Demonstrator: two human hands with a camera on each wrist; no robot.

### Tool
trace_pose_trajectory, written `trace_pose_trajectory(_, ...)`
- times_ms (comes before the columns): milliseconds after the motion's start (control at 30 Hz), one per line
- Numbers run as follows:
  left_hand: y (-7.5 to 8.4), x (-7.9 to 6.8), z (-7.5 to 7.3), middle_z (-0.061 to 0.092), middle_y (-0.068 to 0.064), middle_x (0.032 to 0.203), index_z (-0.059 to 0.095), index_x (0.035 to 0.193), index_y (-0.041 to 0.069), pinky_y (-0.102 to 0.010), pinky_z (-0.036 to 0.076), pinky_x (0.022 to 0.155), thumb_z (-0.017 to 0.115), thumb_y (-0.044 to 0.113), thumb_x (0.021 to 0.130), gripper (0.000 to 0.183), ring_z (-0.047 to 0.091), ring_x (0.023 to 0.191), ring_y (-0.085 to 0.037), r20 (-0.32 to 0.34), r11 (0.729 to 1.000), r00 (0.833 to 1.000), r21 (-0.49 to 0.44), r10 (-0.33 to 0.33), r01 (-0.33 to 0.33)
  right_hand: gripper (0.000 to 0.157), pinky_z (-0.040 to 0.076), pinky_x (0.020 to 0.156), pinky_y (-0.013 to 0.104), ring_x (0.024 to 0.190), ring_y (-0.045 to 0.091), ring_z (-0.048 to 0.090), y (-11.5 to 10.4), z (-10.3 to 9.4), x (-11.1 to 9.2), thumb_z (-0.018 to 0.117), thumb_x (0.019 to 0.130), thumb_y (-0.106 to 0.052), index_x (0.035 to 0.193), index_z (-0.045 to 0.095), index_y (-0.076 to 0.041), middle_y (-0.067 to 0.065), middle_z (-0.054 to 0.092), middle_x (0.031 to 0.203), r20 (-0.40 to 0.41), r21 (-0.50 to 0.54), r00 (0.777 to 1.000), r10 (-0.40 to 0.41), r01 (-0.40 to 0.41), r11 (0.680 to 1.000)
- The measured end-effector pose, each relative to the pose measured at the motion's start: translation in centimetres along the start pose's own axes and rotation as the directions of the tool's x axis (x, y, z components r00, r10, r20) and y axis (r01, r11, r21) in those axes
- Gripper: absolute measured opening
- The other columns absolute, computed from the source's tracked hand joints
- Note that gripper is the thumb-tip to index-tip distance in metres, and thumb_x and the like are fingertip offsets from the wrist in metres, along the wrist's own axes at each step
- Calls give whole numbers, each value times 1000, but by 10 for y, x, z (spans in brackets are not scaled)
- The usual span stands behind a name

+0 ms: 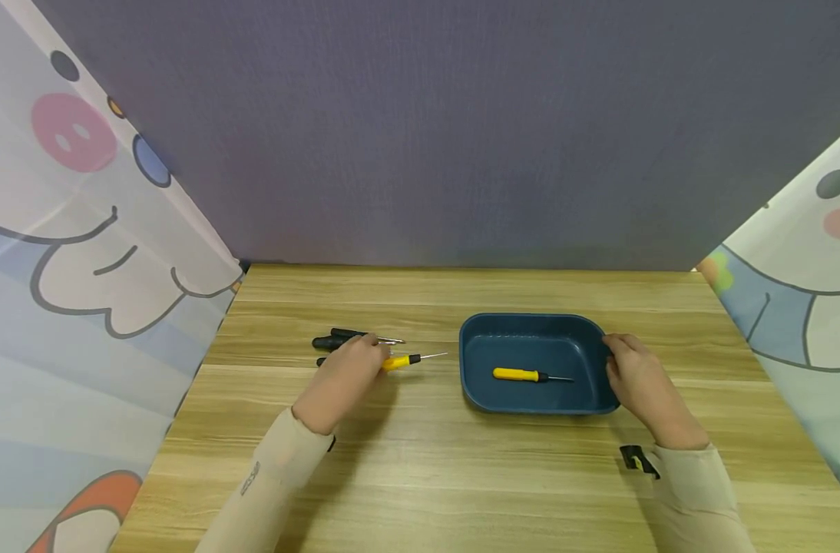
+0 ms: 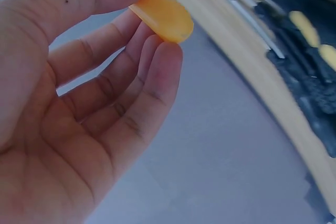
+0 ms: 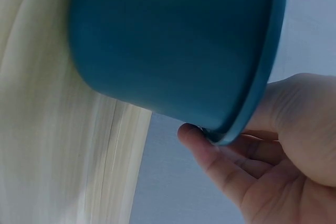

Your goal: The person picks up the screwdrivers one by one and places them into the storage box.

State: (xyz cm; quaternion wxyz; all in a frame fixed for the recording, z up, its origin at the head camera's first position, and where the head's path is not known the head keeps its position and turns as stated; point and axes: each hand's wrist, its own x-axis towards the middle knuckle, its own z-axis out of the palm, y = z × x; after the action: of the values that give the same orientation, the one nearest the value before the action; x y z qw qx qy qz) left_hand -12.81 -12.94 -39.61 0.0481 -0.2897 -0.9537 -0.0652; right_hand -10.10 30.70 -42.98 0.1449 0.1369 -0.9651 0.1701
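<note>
My left hand (image 1: 347, 376) pinches a yellow-handled screwdriver (image 1: 401, 362) between thumb and fingertips. Its thin shaft points right, toward the blue bin. In the left wrist view the rounded yellow handle end (image 2: 176, 24) shows between thumb and fingers. The dark blue rectangular bin (image 1: 530, 409) sits on the table, and another yellow screwdriver (image 1: 519, 375) lies inside it, shaft to the right. My right hand (image 1: 643, 384) grips the bin's right rim. From the right wrist view, one finger (image 3: 202, 148) lies against the outside, just under the lip.
Several black-handled tools (image 1: 329, 342) lie on the wooden table (image 1: 420, 476), partly hidden behind my left hand. A grey panel (image 1: 420, 138) rises along the table's back edge. Printed cartoon curtains (image 1: 81, 269) hang at both sides.
</note>
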Motion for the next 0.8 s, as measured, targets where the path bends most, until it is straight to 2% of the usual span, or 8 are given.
trace_pose_trajectory(100, 6, 9, -6, 63, -6, 87, 73, 96, 6, -31, 54, 68, 82, 8, 81, 17, 61, 75, -21, 23, 1000, 1000, 1, 20, -20, 32, 51, 78, 60, 98, 55, 58, 1, 0, 0, 61, 83, 17, 114, 57, 23, 39, 56, 111, -4, -2, 1000, -3, 3, 1000)
trace_pose_trajectory(233, 15, 23, -12, 62, -5, 84, 74, 96, 7, -29, 54, 66, 84, 11, 81, 18, 58, 69, -17, 27, 998, 998, -5, 62, -61, 32, 51, 77, 60, 97, 55, 58, 1, 0, 0, 61, 83, 16, 114, 57, 23, 39, 56, 111, -5, -5, 1000, -5, 5, 1000)
trace_pose_trajectory(333, 21, 36, -12, 61, -4, 82, 73, 92, 8, -28, 54, 63, 80, 7, 82, 13, 57, 68, -15, 8, 995, 995, -18, 97, -97, 32, 51, 77, 60, 97, 55, 58, 1, 0, 0, 61, 84, 16, 114, 56, 23, 39, 56, 111, 5, -6, 1000, 0, 0, 1000)
trace_pose_trajectory(500, 33, 56, -8, 62, -3, 84, 74, 95, 8, -26, 54, 67, 76, 6, 83, 12, 60, 73, -16, 9, 988, 989, -46, 149, -149, 32, 51, 77, 60, 97, 55, 59, 1, 1, 0, 61, 83, 16, 114, 56, 23, 38, 56, 111, 11, -4, 1000, 6, -6, 1000)
trace_pose_trajectory(633, 44, 74, -6, 63, -1, 84, 75, 93, 10, -25, 53, 69, 76, 12, 87, 6, 60, 74, -14, 33, 981, 982, -58, 186, -183, 31, 51, 77, 60, 97, 54, 59, 1, 2, 0, 60, 84, 16, 114, 57, 23, 38, 56, 111, -5, -4, 1000, 2, -2, 1000)
trace_pose_trajectory(800, 60, 96, -9, 65, 0, 90, 75, 96, 11, -23, 51, 72, 74, 13, 89, 8, 59, 78, -12, 94, 969, 967, -91, 237, -229, 31, 51, 77, 60, 97, 54, 59, 1, 2, 1, 62, 83, 17, 113, 57, 23, 38, 56, 111, -8, -4, 1000, -2, 2, 1000)
